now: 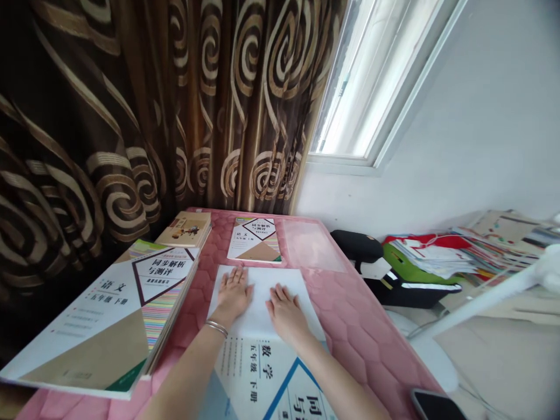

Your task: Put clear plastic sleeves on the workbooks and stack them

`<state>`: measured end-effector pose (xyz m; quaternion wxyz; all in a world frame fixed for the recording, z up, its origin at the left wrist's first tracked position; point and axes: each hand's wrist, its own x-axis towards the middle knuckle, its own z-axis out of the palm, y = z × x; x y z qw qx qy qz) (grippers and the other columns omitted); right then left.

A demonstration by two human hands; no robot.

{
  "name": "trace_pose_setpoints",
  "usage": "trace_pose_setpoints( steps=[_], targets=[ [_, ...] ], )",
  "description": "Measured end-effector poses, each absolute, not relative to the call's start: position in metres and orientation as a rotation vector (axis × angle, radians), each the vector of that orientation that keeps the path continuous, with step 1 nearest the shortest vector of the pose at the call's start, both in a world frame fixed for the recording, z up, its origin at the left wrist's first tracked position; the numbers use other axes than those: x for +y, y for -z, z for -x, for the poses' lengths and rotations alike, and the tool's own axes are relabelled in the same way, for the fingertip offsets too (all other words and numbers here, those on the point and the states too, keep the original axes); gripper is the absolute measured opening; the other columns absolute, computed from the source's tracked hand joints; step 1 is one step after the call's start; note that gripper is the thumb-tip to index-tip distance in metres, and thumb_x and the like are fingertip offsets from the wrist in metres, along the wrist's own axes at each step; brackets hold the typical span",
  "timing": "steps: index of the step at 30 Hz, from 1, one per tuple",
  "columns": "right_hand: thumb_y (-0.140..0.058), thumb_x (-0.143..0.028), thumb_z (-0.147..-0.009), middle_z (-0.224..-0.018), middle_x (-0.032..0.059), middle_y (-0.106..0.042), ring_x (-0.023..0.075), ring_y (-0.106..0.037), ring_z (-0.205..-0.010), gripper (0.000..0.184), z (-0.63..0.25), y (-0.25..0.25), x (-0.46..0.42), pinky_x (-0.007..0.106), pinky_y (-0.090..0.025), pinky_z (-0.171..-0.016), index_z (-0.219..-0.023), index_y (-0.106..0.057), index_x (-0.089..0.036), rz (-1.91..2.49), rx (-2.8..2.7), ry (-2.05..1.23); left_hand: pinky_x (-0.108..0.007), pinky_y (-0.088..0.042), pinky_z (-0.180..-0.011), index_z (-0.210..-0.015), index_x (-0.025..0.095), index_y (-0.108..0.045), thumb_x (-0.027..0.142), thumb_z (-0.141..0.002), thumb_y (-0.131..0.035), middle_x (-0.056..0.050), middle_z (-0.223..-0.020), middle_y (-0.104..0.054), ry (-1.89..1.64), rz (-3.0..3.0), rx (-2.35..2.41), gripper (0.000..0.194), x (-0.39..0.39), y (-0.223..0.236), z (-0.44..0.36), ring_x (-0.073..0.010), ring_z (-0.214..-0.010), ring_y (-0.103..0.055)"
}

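A dark brown curtain (205, 76) with beige spirals fills the upper left of the frame, and a pale wall (464, 111) takes up the upper right. Below them, a surface (350, 315) with a pink quilted cover runs from the centre down to the bottom edge. A bright window (371, 76) is set in the wall at the upper centre-right. At the lower left lies a stack of books (109, 326), its top cover white, tan and green with a band of coloured stripes. The blue-and-white book (238, 373) lies flat at the bottom centre, cut off by the frame edge, with a blank white sheet (258, 291) just above it in the frame; whether the two are joined I cannot tell. A white lamp (476, 297) crosses the lower right, in front of piled papers (494, 239). Near the centre, a smaller book (256, 239) lies just beyond the sheet, and a tan book (186, 227) sits behind the stack. The left hand (235, 290) and right hand (286, 312) rest palm down on the sheet, apart, both released with fingers extended. A phone (437, 405) lies at the lower right edge, and a thin bracelet (216, 328) circles the left wrist
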<state>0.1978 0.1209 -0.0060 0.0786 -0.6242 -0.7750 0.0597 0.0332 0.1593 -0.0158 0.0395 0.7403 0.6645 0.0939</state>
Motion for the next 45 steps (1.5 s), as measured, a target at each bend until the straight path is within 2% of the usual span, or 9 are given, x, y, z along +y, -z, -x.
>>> trace_pose_setpoints(
  steps=[7, 16, 21, 25, 28, 31, 37, 41, 45],
  targets=[
    [-0.015, -0.049, -0.096, -0.151, 0.0105, -0.028, 0.0227, -0.017, -0.142, 0.064, -0.149, -0.002, 0.167, 0.043, -0.014, -0.114, -0.144, -0.033, -0.011, 1.565, -2.416, -0.390, -0.045, -0.013, -0.116, -0.145, 0.018, -0.031, 0.029, -0.089, -0.029, -0.007, -0.154, -0.023, -0.231, -2.300, 2.011, 0.057, 0.161, 0.015, -0.035, -0.0207, -0.143, -0.017],
    [-0.018, -0.047, -0.096, -0.153, 0.0142, -0.021, 0.0235, -0.016, -0.142, 0.065, -0.231, 0.016, 0.181, 0.044, -0.014, -0.114, -0.145, -0.027, -0.005, 1.974, -2.255, -0.166, -0.055, -0.015, -0.113, -0.143, 0.017, -0.035, 0.043, -0.091, -0.029, -0.011, -0.152, -0.029, -0.335, -2.150, 2.194, 0.059, 0.160, 0.012, -0.021, -0.0270, -0.139, -0.026],
    [-0.019, -0.045, -0.096, -0.152, 0.0158, -0.025, 0.0235, -0.021, -0.141, 0.064, -0.250, 0.019, 0.181, 0.041, -0.014, -0.113, -0.145, -0.028, -0.004, 2.091, -2.205, -0.084, -0.064, -0.014, -0.109, -0.140, 0.014, -0.041, 0.035, -0.093, -0.028, -0.017, -0.145, -0.039, -0.417, -2.060, 2.420, 0.053, 0.159, 0.013, 0.005, -0.0327, -0.138, -0.027],
    [-0.018, -0.044, -0.096, -0.153, 0.0143, -0.022, 0.0233, -0.019, -0.142, 0.065, -0.245, 0.017, 0.180, 0.040, -0.013, -0.114, -0.145, -0.026, -0.003, 2.118, -2.234, -0.078, -0.068, -0.009, -0.108, -0.139, 0.012, -0.041, 0.024, -0.091, -0.028, -0.017, -0.149, -0.032, -0.266, -1.938, 2.526, 0.051, 0.157, 0.006, -0.007, -0.0348, -0.142, -0.015],
    [-0.019, -0.044, -0.096, -0.152, 0.0147, -0.024, 0.0242, -0.019, -0.141, 0.065, -0.243, 0.015, 0.178, 0.040, -0.012, -0.114, -0.145, -0.026, -0.002, 2.118, -2.238, -0.053, -0.061, -0.009, -0.111, -0.142, 0.008, -0.034, 0.016, -0.088, -0.027, -0.016, -0.153, -0.022, -0.104, -2.105, 2.262, 0.055, 0.157, 0.000, -0.036, -0.0310, -0.143, -0.010],
    [-0.020, -0.043, -0.096, -0.152, 0.0156, -0.025, 0.0241, -0.020, -0.141, 0.064, -0.245, 0.012, 0.176, 0.040, -0.013, -0.114, -0.145, -0.026, -0.002, 2.131, -2.238, -0.060, -0.043, -0.015, -0.116, -0.145, 0.018, -0.029, 0.029, -0.091, -0.029, -0.004, -0.154, -0.022, -0.111, -2.277, 1.979, 0.055, 0.159, 0.001, -0.065, -0.0198, -0.143, -0.015],
    [-0.020, -0.042, -0.096, -0.150, 0.0190, -0.028, 0.0291, -0.016, -0.142, 0.063, -0.227, 0.009, 0.177, 0.049, -0.011, -0.113, -0.143, -0.031, -0.001, 2.092, -2.251, -0.063, -0.048, -0.009, -0.117, -0.147, 0.016, -0.024, 0.039, -0.092, -0.023, -0.004, -0.154, -0.022, -0.270, -2.313, 1.912, 0.059, 0.164, 0.013, -0.076, -0.0195, -0.143, -0.016],
    [-0.010, -0.044, -0.096, -0.153, 0.0079, -0.023, 0.0198, -0.013, -0.143, 0.062, -0.186, 0.006, 0.181, 0.042, -0.011, -0.114, -0.146, -0.028, -0.012, 1.708, -2.400, -0.358, -0.050, -0.006, -0.116, -0.147, 0.014, -0.022, 0.040, -0.092, -0.024, -0.007, -0.154, -0.021, -0.249, -2.347, 1.846, 0.062, 0.163, 0.015, -0.072, -0.0222, -0.144, -0.012],
    [-0.008, -0.042, -0.097, -0.153, 0.0071, -0.023, 0.0170, -0.015, -0.143, 0.061, -0.174, 0.009, 0.188, 0.041, -0.012, -0.115, -0.147, -0.026, -0.012, 1.726, -2.364, -0.472, -0.050, -0.007, -0.116, -0.147, 0.015, -0.022, 0.039, -0.091, -0.025, -0.007, -0.155, -0.020, -0.222, -2.343, 1.843, 0.061, 0.163, 0.013, -0.074, -0.0228, -0.144, -0.012]
  ],
)
